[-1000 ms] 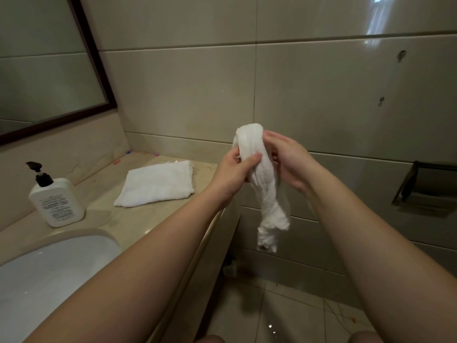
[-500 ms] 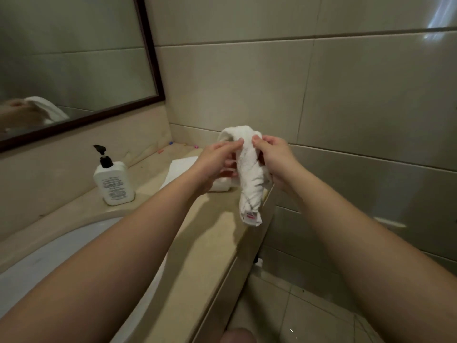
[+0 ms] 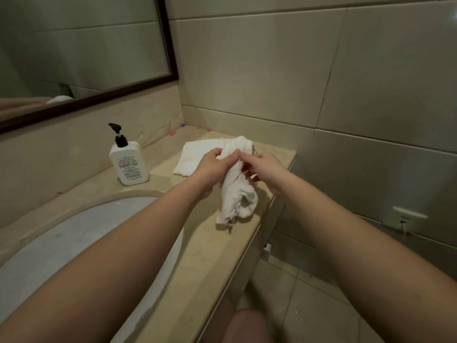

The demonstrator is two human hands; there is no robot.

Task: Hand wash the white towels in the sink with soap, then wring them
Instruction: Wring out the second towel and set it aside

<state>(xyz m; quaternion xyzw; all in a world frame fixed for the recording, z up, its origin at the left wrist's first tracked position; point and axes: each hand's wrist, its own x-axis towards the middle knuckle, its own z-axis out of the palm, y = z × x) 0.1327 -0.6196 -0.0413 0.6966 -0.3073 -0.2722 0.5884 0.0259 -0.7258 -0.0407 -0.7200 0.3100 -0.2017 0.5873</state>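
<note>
A twisted, bunched white towel (image 3: pixel 237 194) hangs between both hands above the beige counter (image 3: pixel 210 256), with its lower end touching the counter top. My left hand (image 3: pixel 212 169) grips its upper part, thumb across the cloth. My right hand (image 3: pixel 264 169) pinches the same upper part from the right. A second white towel (image 3: pixel 195 154) lies folded flat on the counter behind the hands. The white sink basin (image 3: pixel 61 238) sits at the lower left, partly hidden by my left forearm. A white soap pump bottle (image 3: pixel 128 162) with a black nozzle stands beside the basin.
A dark-framed mirror (image 3: pixel 86 45) hangs on the left wall. Tiled walls close off the counter's far end. The counter's right edge drops to a tiled floor (image 3: pixel 309 305). A few small coloured bits lie in the back corner (image 3: pixel 184 128).
Both hands have carried the twisted towel from over the floor leftward and down over the counter, where its end now touches. The view has turned left, showing more sink and mirror.
</note>
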